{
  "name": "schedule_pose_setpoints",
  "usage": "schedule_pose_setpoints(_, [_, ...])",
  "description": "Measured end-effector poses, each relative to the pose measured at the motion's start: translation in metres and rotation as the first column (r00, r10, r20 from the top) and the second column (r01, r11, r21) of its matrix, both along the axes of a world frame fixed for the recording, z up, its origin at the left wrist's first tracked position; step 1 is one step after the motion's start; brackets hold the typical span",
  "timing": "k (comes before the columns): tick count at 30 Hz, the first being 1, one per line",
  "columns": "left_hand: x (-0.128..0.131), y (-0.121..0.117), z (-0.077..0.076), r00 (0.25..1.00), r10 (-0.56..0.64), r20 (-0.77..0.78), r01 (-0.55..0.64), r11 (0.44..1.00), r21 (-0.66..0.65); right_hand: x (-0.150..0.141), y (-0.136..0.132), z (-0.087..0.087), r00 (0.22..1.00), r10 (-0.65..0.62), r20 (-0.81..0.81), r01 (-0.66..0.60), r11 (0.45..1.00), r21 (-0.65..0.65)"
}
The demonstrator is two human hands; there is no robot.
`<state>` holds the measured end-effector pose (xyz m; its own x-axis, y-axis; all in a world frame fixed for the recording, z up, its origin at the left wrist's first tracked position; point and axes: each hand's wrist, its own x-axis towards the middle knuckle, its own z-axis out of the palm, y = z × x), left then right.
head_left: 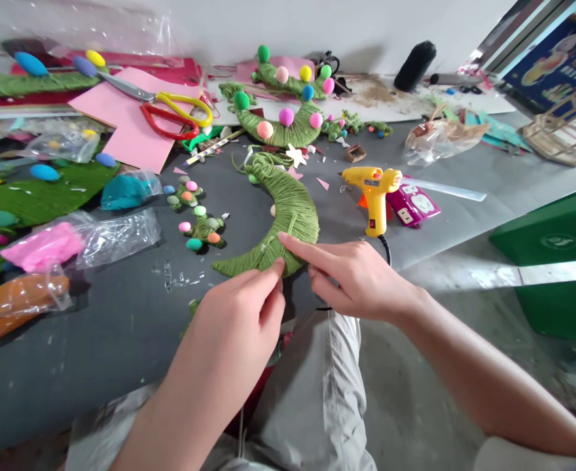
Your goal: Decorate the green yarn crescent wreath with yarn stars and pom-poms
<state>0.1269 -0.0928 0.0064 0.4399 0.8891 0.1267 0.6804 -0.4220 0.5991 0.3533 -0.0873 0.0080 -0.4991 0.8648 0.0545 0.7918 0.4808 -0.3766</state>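
A crescent wrapped in green yarn (298,209) lies on the grey table, with loose yarn ends at its top tip. My left hand (239,320) is closed at its lower edge, thumb and index finger together there; its other fingers are mostly hidden. A short yarn strand runs across the crescent's surface. My right hand (361,278) stretches its index finger onto the crescent beside that strand, with the thumb apart below. At the inner curve a pale ball (273,210) shows partly. Near the top tip lie a cream star (296,155) and a pink star.
To the right, a yellow glue gun (377,196) rests by a purple power socket (415,204). Scissors (170,118) lie on pink sheets (135,140). Bagged clay (42,245) is at left, small ball-dotted pieces (207,229) nearer. Decorated crescents (288,127) stand behind; a green bin (558,242) is at right.
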Motion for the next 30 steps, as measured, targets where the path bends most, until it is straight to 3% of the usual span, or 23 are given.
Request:
schedule_pose_setpoints(12, [0.0003,0.0,0.0,1.0,-0.005,0.019,0.004,1.0,0.01,-0.0021,-0.0064,-0.0036,0.999,-0.01,-0.032,0.01,1.0,0.01])
schedule_pose_setpoints(22, [-0.0008,-0.0012,-0.0002,1.0,0.003,0.023,-0.003,1.0,0.006,-0.0032,-0.0081,-0.0058,0.998,-0.023,-0.064,0.029,0.995,0.1])
schedule_pose_setpoints(25, [-0.0017,-0.0042,0.0024,1.0,0.002,0.021,-0.002,1.0,0.027,-0.0018,-0.0075,-0.0057,0.999,-0.007,-0.042,0.01,0.998,0.062])
schedule_pose_setpoints(30, [-0.0058,-0.0079,0.0037,1.0,-0.004,0.023,0.002,0.998,0.065,-0.0009,-0.009,-0.0058,0.993,-0.025,-0.117,0.038,0.994,0.104])
